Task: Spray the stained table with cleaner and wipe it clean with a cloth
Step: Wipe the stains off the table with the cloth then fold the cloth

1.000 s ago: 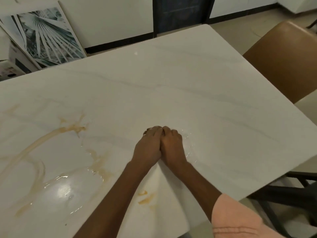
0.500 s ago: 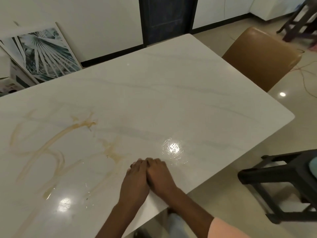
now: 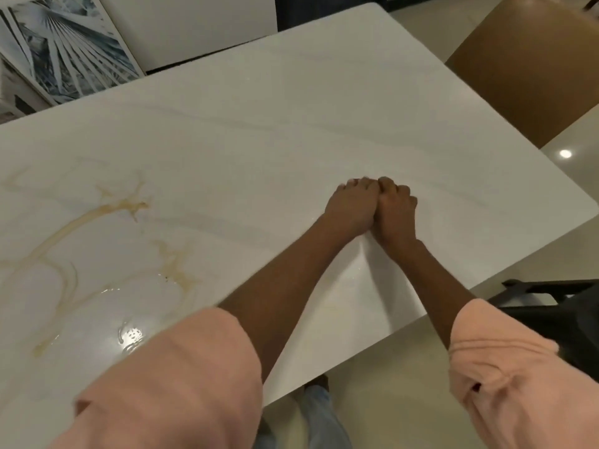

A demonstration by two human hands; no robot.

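The white marble-look table [image 3: 291,124] carries long yellowish-brown stains [image 3: 97,215] on its left half and a shiny wet patch [image 3: 129,335] near the front left. My left hand [image 3: 351,209] and my right hand [image 3: 397,212] lie side by side, touching, on the right part of the top with fingers curled down. They press on a white cloth [image 3: 382,270] that trails back between my forearms and is hard to tell apart from the white surface. No spray bottle is in view.
A brown chair [image 3: 531,69] stands at the table's far right corner. A black stool [image 3: 557,306] is on the floor to the right. A framed palm-leaf picture [image 3: 64,50] leans on the wall at back left. My leg [image 3: 321,416] shows below the table's near edge.
Both hands, still pressed together, first drew back to the near edge and have now slid forward again across the right part of the top. The stains on the left look the same.
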